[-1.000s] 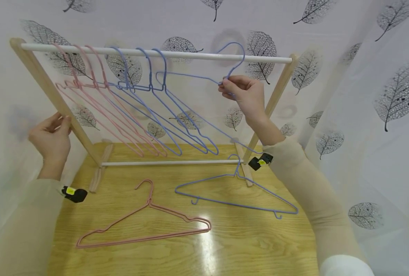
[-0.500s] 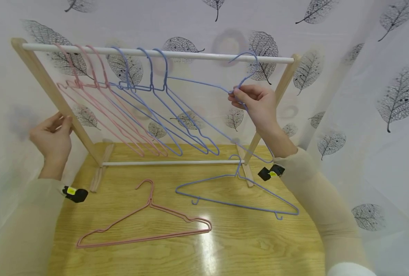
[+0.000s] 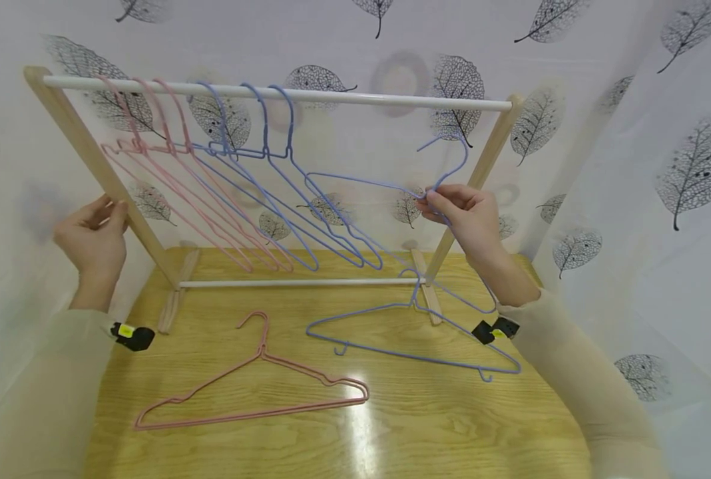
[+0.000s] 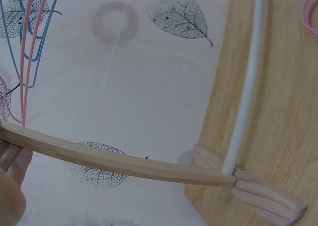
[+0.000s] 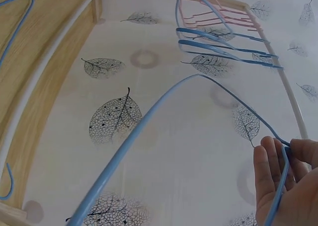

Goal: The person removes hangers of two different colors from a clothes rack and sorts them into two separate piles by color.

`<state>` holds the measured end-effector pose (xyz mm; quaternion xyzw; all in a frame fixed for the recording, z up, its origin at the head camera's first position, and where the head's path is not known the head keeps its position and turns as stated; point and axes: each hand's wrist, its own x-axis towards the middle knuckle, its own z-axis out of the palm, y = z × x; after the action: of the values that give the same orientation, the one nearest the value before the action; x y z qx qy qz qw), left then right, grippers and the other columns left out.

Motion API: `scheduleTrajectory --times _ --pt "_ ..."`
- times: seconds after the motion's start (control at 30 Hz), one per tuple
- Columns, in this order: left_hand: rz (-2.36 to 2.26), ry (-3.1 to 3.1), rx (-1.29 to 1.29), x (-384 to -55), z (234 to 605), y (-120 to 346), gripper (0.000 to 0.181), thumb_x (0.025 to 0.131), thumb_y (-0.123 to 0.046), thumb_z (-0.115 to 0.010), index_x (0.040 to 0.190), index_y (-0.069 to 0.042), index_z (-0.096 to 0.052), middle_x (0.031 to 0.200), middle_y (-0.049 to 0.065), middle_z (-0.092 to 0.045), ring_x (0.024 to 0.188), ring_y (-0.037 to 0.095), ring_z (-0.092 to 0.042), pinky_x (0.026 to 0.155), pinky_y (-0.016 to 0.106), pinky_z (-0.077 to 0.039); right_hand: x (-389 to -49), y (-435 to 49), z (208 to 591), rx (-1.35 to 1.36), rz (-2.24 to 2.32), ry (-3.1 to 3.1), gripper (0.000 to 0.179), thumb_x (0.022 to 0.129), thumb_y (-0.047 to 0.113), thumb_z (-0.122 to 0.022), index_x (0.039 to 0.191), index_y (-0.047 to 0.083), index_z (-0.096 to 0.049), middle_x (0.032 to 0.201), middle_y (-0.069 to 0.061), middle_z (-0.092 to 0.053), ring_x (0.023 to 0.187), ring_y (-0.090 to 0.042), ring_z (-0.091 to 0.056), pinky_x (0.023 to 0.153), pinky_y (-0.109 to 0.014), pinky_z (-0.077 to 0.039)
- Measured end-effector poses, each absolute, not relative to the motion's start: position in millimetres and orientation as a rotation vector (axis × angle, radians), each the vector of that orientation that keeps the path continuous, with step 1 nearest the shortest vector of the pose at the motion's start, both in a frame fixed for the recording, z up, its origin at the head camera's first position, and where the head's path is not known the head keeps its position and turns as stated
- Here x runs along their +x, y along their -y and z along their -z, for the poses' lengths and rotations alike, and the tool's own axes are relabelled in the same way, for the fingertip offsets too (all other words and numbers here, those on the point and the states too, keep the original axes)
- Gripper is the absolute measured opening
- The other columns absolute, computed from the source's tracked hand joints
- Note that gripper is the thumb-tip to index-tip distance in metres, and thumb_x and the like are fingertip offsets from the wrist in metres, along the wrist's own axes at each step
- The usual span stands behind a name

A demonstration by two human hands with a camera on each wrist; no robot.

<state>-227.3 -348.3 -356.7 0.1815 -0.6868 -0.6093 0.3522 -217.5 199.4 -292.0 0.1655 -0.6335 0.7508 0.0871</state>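
In the head view my right hand [image 3: 466, 219] pinches a blue clothes hanger [image 3: 466, 156] at its neck, below the white top rail [image 3: 379, 100] and near the right end of the rack. The hanger's hook points up, standing apart from the rail. Its shoulders slant away to the left and down to the right. My left hand [image 3: 94, 239] grips the rack's left wooden post [image 3: 84, 150], with thumb at its edge and fingers partly behind it. In the left wrist view the fingers [image 4: 20, 161] show just under that post. On the rail hang several pink hangers [image 3: 184, 130] and blue hangers [image 3: 265, 126].
A pink hanger [image 3: 262, 349] lies on the wooden table [image 3: 451, 426] at front left. Right of it lies another blue hanger [image 3: 412, 357] with two small hooks. A white lower rail [image 3: 301, 283] joins the rack's feet. Leaf-print curtain [image 3: 619, 166] surrounds everything.
My right hand has come down and to the right with the blue hanger. Its hook, at rail height before, is now below the rail. The left hand stays on the post.
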Motion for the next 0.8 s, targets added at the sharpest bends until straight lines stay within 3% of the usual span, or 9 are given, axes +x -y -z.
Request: scheduleTrajectory --times 0.37,0.8 --pt "1.589 1.767 0.452 -227.6 358.3 349.2 0.034 0.093 -0.012 -0.079 0.126 -0.004 -0.076 0.079 -0.028 -0.071 0.070 -0.009 -0.071 0.070 0.003 -0.060 -210.6 -227.5 330.1 0.388 -2.268 1.965 0.010 0.101 0.000 -0.067 0.102 -0.001 -0.077 0.090 -0.003 -0.083 0.083 -0.014 -0.082 0.080 -0.029 -0.070" --pt "1.571 1.793 0.463 -226.2 354.5 348.1 0.035 0.095 -0.014 -0.078 0.128 -0.004 -0.074 0.080 -0.029 -0.071 0.072 -0.010 -0.071 0.072 0.003 -0.060 -211.1 -244.9 389.3 0.246 -2.342 2.130 0.010 0.102 0.005 -0.068 0.102 0.004 -0.077 0.091 -0.001 -0.083 0.085 -0.012 -0.081 0.084 -0.028 -0.069"
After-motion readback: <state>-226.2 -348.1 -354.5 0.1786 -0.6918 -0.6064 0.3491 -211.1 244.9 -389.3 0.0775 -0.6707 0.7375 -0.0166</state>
